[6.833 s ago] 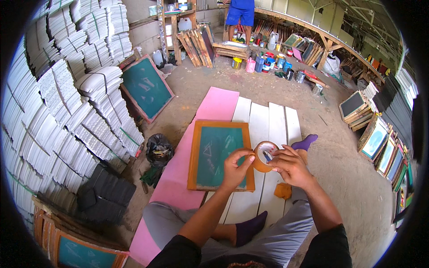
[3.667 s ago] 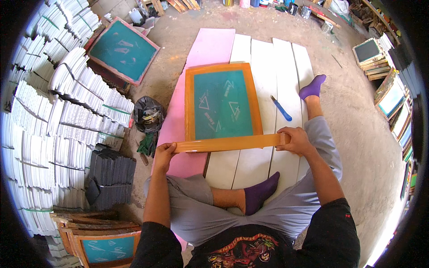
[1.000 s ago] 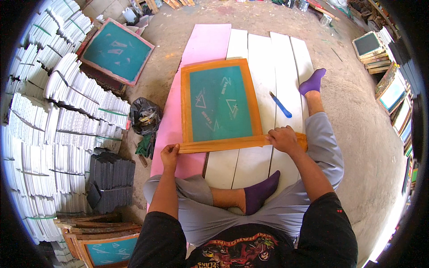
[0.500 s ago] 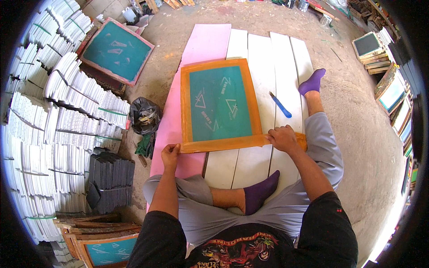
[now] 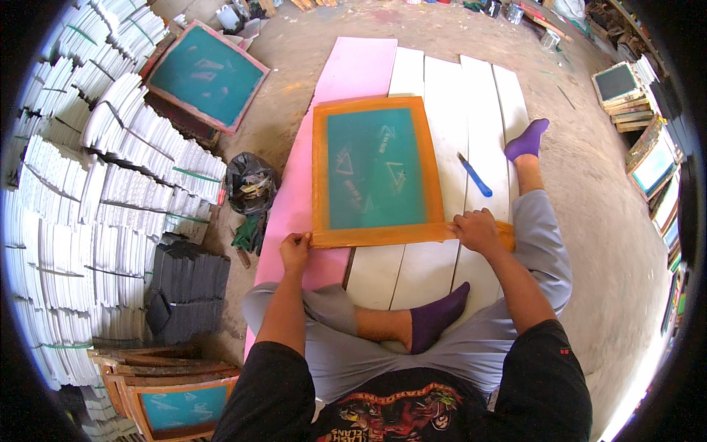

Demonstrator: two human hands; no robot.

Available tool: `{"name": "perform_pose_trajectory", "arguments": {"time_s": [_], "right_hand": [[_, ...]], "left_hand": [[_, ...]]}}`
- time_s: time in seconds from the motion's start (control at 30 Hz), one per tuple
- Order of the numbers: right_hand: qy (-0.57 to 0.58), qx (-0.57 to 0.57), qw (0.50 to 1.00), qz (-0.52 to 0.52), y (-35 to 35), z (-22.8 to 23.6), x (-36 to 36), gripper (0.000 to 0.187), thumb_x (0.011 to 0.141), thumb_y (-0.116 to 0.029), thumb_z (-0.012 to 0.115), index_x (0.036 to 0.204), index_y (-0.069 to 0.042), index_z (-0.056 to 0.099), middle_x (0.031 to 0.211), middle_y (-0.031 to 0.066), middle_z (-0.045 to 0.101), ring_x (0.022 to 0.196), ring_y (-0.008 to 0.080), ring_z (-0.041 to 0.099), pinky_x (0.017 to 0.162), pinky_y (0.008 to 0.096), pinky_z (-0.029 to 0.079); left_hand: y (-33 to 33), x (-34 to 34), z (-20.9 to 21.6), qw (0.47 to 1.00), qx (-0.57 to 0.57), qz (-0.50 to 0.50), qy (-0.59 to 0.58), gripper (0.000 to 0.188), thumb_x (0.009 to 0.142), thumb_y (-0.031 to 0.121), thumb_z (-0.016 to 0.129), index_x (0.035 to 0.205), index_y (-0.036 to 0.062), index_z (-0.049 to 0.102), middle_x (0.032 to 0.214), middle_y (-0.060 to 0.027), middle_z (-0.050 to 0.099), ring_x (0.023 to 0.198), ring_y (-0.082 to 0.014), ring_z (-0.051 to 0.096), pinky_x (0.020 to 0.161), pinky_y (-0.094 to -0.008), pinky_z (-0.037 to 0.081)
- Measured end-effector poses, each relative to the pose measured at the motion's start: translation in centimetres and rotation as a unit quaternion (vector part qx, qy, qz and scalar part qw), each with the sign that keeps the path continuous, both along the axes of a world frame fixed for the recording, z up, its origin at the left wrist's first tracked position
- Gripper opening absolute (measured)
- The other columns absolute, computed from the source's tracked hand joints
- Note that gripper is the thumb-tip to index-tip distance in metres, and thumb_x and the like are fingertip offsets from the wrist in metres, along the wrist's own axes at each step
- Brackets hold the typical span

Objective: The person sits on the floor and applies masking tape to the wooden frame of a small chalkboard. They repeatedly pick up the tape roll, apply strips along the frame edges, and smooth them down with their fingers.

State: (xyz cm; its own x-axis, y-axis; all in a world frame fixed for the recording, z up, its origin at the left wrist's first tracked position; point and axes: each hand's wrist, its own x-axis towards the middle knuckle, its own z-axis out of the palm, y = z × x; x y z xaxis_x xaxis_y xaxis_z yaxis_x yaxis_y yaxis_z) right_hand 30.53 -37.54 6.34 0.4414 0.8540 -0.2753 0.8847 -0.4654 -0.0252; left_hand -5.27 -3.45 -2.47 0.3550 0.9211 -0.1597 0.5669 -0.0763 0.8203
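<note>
A printing screen with teal mesh and an orange-brown border lies flat on the boards in front of me. Along its near edge runs a strip of brown adhesive tape, stretched between my hands. At the near left corner, my left hand pinches the strip's end with closed fingers. Past the near right corner, my right hand is closed on the tape; a brown tape roll shows partly beside it, against my shin. A blue-handled cutter lies to the right of the screen.
Pink and white boards lie beneath the screen, with my legs around their near end. Strapped white stacks and a dark stack stand at left, near a black bag. Other screens lean at both sides.
The whole view has shifted slightly, so the scene sits further right. Both hands keep their hold on the tape at the screen's near edge, with little movement relative to it.
</note>
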Motion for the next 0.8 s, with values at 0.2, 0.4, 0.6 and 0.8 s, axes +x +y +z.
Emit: {"name": "perform_pose_trajectory", "arguments": {"time_s": [0.2,0.4,0.6,0.8], "right_hand": [[0.003,0.021,1.000,-0.007,0.0,0.8,-0.3,0.036,0.100,-0.046,0.054,0.102,-0.014,0.071,0.092,0.0107,0.072,0.092,0.0306,0.070,0.086,0.0505,0.047],[-0.011,0.047,0.999,-0.005,-0.4,0.0,0.1,0.033,0.098,-0.043,0.056,0.098,-0.014,0.072,0.089,0.0104,0.072,0.088,0.0312,0.070,0.084,0.0507,0.047],[-0.005,0.066,0.998,0.003,-0.3,-0.1,0.1,0.030,0.097,-0.041,0.058,0.097,-0.014,0.072,0.088,0.0099,0.072,0.088,0.0308,0.070,0.083,0.0499,0.048],[-0.014,0.055,0.998,-0.001,-0.3,0.2,0.1,0.029,0.096,-0.040,0.058,0.098,-0.014,0.072,0.088,0.0097,0.071,0.088,0.0308,0.070,0.084,0.0498,0.048]], "left_hand": [[-0.5,-0.2,0.7,1.000,-0.010,0.008,-0.026,0.020,0.092,0.015,0.076,0.093,-0.0047,0.071,0.077,-0.0081,0.071,0.070,-0.0125,0.065,0.065,-0.0293,0.053],[-0.1,-0.5,1.0,0.997,0.044,-0.056,0.017,0.024,0.094,0.020,0.074,0.098,-0.0025,0.068,0.080,-0.0107,0.072,0.072,-0.0178,0.067,0.069,-0.0330,0.054],[-1.2,0.1,2.4,0.994,0.041,-0.051,0.086,0.025,0.096,0.025,0.070,0.101,0.0000,0.068,0.087,-0.0154,0.074,0.079,-0.0274,0.071,0.073,-0.0389,0.055],[-1.9,0.7,-0.6,0.986,0.102,-0.014,0.134,0.028,0.099,0.032,0.065,0.108,0.0060,0.069,0.094,-0.0160,0.075,0.088,-0.0347,0.073,0.080,-0.0458,0.055]]}}
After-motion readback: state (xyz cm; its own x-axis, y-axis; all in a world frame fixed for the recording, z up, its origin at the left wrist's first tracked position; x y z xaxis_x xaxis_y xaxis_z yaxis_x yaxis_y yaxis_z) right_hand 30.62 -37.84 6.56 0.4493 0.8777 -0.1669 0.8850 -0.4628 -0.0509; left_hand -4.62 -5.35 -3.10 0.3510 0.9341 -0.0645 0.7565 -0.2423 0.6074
